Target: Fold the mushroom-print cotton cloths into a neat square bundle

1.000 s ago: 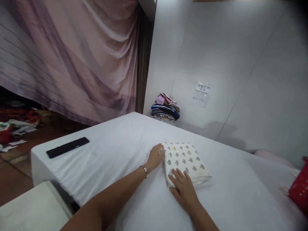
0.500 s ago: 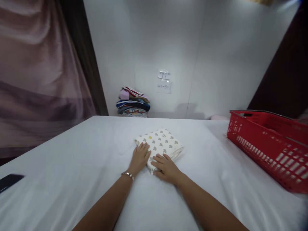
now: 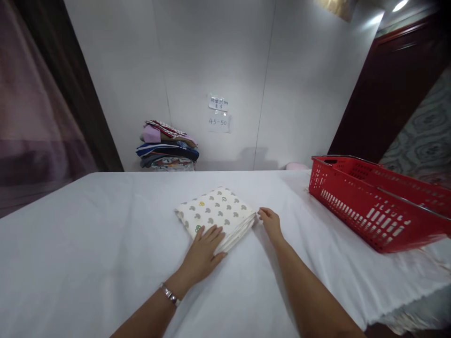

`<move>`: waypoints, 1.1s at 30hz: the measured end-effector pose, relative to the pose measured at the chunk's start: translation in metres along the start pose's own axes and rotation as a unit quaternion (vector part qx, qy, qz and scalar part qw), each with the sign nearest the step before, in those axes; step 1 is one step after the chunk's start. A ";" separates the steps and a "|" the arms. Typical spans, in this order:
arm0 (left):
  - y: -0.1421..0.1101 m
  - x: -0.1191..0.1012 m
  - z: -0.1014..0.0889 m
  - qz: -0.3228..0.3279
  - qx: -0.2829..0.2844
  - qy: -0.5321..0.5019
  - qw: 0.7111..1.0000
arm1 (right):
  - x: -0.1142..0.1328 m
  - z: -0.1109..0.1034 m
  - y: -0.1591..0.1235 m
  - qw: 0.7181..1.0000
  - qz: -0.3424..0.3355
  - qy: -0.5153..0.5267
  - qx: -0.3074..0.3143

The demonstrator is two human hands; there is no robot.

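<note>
Pale wall [image 3: 299, 94] at the far side, white-covered table [image 3: 105, 244] running up to it. Red basket [image 3: 352, 192] on the table's right, well apart from the work. Stack of folded fabrics [image 3: 169, 152] at the far left, by the wall.

Folded cloth [image 3: 218, 216], white with grey mushroom-like shapes, flat at mid-table, between both hands. Lies cornerwise, like a diamond: one corner left, one far, one right, the near one by the left hand. No clear long axis from where I stand; looks close to square. Layered edges run from the right corner down toward the near one.

Left hand [image 3: 200, 256] palm down on the cloth's near side, fingers extended, gripping nothing; cloth reaches far and right of it. Right hand [image 3: 271, 225] nearer the right corner, cloth to its left. Its fingertips are bunched at that corner; cannot tell whether they pinch it. Bracelet [image 3: 169, 294] on the left wrist.
</note>
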State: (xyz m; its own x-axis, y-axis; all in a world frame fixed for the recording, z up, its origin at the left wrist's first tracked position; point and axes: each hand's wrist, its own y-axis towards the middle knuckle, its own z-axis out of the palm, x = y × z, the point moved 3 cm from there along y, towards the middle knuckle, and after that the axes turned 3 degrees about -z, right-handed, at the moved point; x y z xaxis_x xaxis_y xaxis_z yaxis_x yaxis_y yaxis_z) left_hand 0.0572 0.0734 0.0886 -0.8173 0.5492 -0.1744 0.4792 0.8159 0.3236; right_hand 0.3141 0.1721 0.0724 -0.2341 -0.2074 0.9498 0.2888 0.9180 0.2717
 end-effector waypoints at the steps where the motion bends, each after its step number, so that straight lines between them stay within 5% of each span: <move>1: 0.000 0.000 0.001 -0.002 0.000 0.000 1.000 | 0.000 0.001 0.000 1.000 0.009 -0.004 0.010; 10: 0.001 0.001 0.005 0.005 -0.007 0.020 1.000 | -0.008 0.019 0.005 0.991 -0.020 -0.121 0.057; 24: 0.001 -0.002 0.003 0.002 0.002 0.017 1.000 | -0.008 0.016 0.007 0.980 0.007 -0.192 0.053; 30: 0.000 -0.003 0.003 0.004 -0.008 0.006 1.000 | -0.012 0.016 0.005 0.976 -0.045 -0.212 0.035; 33: 0.000 -0.002 0.003 0.008 -0.013 0.004 1.000 | -0.001 0.016 -0.002 0.969 -0.132 -0.207 0.008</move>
State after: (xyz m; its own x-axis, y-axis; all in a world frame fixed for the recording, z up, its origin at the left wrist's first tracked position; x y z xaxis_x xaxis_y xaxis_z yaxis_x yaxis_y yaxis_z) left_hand 0.0601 0.0725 0.0864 -0.8124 0.5603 -0.1615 0.4833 0.8020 0.3510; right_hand 0.2994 0.1758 0.0683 -0.6509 -0.2862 0.7032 0.1541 0.8571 0.4915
